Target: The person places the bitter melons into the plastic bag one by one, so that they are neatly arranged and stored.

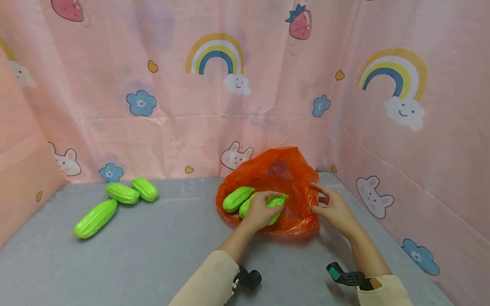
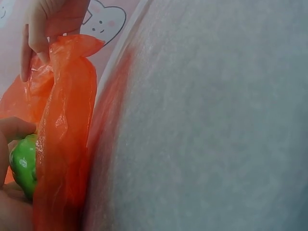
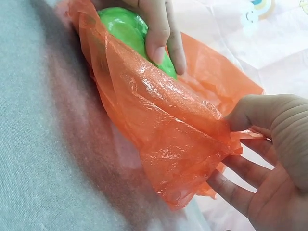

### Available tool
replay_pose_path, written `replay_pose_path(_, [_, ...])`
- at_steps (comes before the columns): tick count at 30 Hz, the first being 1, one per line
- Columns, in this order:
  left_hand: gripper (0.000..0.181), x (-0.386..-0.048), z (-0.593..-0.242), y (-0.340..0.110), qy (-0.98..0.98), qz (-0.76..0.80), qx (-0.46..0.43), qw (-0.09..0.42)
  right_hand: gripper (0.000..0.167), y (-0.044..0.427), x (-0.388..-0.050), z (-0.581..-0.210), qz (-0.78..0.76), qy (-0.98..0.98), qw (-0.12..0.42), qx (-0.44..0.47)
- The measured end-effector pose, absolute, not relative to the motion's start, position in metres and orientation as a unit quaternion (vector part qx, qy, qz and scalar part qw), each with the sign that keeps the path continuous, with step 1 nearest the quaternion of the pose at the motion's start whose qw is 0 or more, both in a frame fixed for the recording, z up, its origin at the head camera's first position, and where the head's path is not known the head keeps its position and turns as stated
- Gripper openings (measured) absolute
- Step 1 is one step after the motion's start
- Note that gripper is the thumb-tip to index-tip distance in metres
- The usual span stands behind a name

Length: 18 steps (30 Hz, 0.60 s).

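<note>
An orange-red plastic bag [image 1: 296, 170] stands with its mouth facing the person. Inside it lie green ridged vegetables, one [image 1: 238, 199] at the left of the bag. My left hand [image 1: 261, 211] reaches into the mouth, fingers curled round a green vegetable [image 3: 126, 30]; in the left wrist view this vegetable [image 2: 24, 164] is partly behind the bag's edge. With thumb and fingers, my right hand [image 1: 337, 211] pinches the bag's right edge; the right wrist view shows the hand [image 3: 274, 159] on the gathered plastic [image 3: 183, 149].
Three more green vegetables lie on the grey table [image 1: 153, 255] at the left: a long one [image 1: 95, 219] in front, two shorter ones [image 1: 123, 193] [image 1: 145, 189] behind. A pink patterned curtain [image 1: 172, 140] hangs behind and at both sides.
</note>
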<state>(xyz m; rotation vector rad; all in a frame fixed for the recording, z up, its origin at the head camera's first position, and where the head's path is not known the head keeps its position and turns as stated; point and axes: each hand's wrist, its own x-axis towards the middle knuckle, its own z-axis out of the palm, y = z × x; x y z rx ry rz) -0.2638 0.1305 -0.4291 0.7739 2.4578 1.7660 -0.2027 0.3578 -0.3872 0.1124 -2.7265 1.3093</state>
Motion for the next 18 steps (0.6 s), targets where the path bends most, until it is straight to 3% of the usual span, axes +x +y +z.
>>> replay_pose_path(18, [0.025,-0.2636,-0.4288,0.131,0.784,0.559,0.269,-0.002,0.072,0.3583,-0.2036,-0.3881,0.429,-0.9,0.063,0.044])
